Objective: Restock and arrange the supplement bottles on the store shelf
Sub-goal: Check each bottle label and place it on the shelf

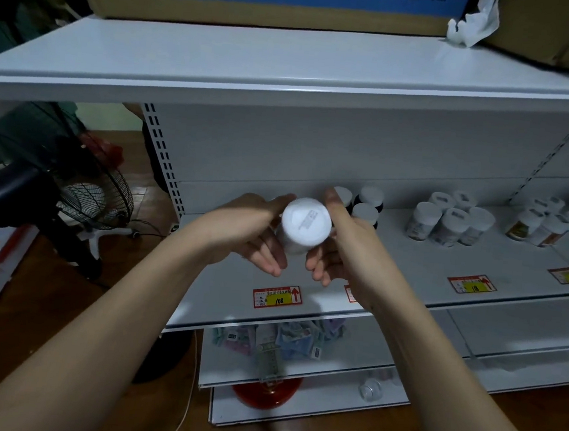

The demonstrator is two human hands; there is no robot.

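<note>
we hold a white plastic supplement bottle (304,227) between both hands, left hand (255,233) and right hand (340,246) fingers curled around it, above the white metal shelf (392,269), whose bottle clusters beyond and right look partly stocked.

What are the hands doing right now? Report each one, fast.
Left hand: holding the white-capped bottle, fingers curled round its left side.
Right hand: holding the same bottle from the right, thumb up beside the cap.
</note>
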